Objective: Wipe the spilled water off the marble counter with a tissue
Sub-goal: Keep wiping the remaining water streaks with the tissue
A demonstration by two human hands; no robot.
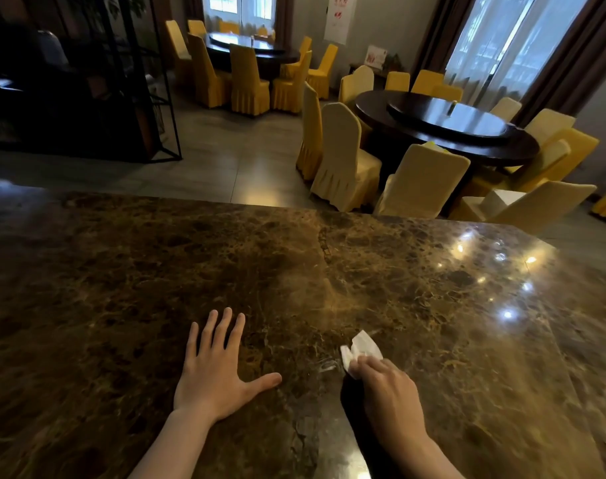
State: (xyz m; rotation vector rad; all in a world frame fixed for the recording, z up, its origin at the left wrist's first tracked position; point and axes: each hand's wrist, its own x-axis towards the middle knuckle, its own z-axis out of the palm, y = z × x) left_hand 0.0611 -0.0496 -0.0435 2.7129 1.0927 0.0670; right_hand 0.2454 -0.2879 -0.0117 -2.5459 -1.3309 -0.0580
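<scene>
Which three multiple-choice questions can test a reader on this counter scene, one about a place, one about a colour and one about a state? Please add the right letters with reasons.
1. Where is the tissue?
A. under the right hand's fingers
B. under the left hand
C. on a chair

2. What colour is it?
A. yellow
B. white
C. blue

3. How is the left hand?
A. closed in a fist
B. raised in the air
C. flat, with fingers spread

Key: 1 A, the right hand presses the tissue on the marble counter. 2 B, it looks white against the brown stone. 3 C, the palm lies open on the counter.
</scene>
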